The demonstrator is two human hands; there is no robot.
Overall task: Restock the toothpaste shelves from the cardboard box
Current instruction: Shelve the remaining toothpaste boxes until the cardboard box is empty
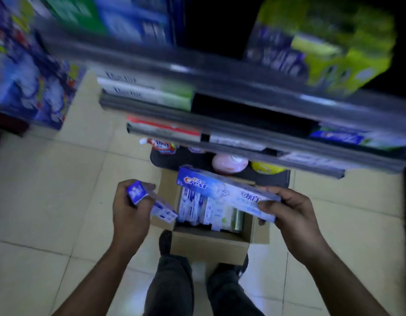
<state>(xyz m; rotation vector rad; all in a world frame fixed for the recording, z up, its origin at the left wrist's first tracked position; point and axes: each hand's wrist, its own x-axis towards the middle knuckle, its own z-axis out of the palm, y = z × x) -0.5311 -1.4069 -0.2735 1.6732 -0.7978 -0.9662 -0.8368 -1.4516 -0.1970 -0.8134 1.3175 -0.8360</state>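
1. The left hand (129, 210) is closed around a small blue toothpaste carton (149, 201), held end-on just left of the cardboard box (209, 245).
2. The right hand (291, 215) grips one end of a long Crest toothpaste carton (222, 190), held tilted above the box opening.
3. The box sits open on the tiled floor (60, 179) at the person's feet, with more cartons (197, 208) standing upright inside.
4. The shelves (220, 87) above are blurred, partly stocked.

An open brown cardboard box (211, 242) sits on the tiled floor (49, 190); grey metal shelves (243, 124) rise at twelve o'clock; upright white toothpaste cartons (197, 208) fill it.
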